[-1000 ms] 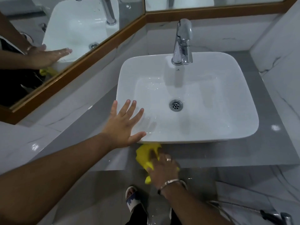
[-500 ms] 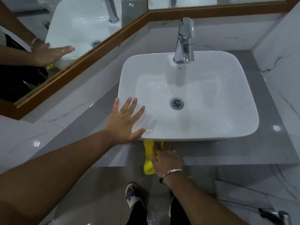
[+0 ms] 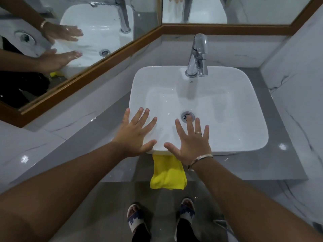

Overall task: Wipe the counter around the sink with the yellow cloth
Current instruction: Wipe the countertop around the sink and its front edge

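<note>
Chrome faucet [image 3: 197, 56] at the back – wood-framed mirror [image 3: 97, 65] behind, sandals [image 3: 135, 218] on the floor below

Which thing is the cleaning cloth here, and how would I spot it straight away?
Start at the white sink set on the grey counter. Just below its front rim, between the two forearms, the yellow cloth lies on the counter and droops over its front edge. It is the only bright yellow thing, and neither hand touches it.

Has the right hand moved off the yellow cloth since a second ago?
Yes. The right hand left the yellow cloth and rose over the sink front rim, open.
</note>
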The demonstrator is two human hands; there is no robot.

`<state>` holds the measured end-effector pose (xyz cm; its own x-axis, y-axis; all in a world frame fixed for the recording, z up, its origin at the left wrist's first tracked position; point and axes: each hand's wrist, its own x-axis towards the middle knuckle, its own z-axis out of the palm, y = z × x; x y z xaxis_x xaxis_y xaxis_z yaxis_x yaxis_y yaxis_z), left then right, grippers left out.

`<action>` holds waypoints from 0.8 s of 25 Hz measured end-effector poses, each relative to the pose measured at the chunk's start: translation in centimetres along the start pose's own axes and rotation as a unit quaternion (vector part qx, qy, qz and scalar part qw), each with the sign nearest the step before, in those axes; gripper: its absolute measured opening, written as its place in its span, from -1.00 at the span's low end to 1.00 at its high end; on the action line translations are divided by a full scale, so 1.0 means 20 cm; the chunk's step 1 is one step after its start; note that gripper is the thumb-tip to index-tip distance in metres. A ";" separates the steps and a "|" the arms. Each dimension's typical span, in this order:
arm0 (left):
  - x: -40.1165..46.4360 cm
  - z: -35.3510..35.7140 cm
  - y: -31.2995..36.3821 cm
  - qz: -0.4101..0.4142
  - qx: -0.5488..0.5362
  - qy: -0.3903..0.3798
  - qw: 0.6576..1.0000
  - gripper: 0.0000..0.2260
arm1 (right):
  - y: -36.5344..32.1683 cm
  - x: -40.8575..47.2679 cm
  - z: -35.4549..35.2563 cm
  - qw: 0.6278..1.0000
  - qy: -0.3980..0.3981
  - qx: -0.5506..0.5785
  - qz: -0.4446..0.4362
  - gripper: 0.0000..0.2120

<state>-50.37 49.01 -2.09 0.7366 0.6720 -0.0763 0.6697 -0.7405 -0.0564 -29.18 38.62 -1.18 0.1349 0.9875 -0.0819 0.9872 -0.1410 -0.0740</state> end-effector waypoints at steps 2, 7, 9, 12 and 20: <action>-0.01 -0.01 0.01 -0.028 -0.012 0.024 0.999 -0.24 | 0.01 0.01 0.07 1.000 -0.016 -0.016 -0.002 -0.17; -0.41 0.19 0.19 -0.098 -0.138 0.198 0.966 -0.47 | 0.00 0.02 0.07 1.000 -0.027 -0.015 -0.002 -0.20; -0.58 0.30 0.44 0.051 -0.183 0.202 0.961 -0.75 | 0.00 0.02 0.07 0.999 -0.032 -0.012 0.000 -0.19; -0.39 0.32 0.72 0.201 -0.172 0.024 0.964 -0.82 | 0.00 0.02 0.07 0.999 -0.036 -0.002 0.004 -0.17; -0.33 0.49 0.46 0.169 -0.140 0.020 0.975 -0.59 | 0.02 0.05 0.06 0.997 -0.081 -0.007 -0.005 -0.15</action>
<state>-49.96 37.73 -11.96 0.9192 0.3937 -0.0036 0.3830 -0.8921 0.2396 -28.77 39.38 -2.47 0.1102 0.9642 -0.2411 0.9898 -0.1285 -0.0613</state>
